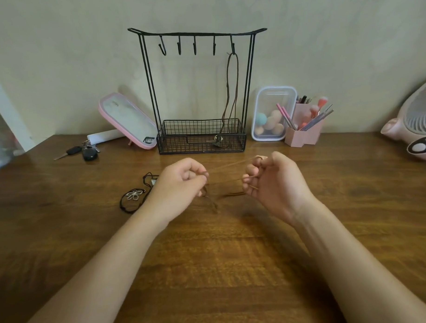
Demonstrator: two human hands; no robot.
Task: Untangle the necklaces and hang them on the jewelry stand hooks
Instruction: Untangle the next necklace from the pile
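A black wire jewelry stand (pixel 146 74) stands at the back of the wooden table, with several hooks on its top bar. One brown cord necklace (pixel 230 95) hangs from the rightmost hook, its pendant down in the stand's basket. Just above the table in front of the stand, my left hand (pixel 181 184) and my right hand (pixel 273 181) both pinch a second brown cord necklace (pixel 227 164), stretched between them, with loose ends drooping below. Black cord necklaces with a silver flower pendant (pixel 134 195) lie tangled on the table left of my left hand.
A pink-framed mirror (pixel 126 121) leans left of the stand, with keys (pixel 82 151) beside it. Right of the stand are a clear box of sponges (pixel 272 113) and a pink brush holder (pixel 305 131). A pink fan (pixel 418 125) sits at the far right.
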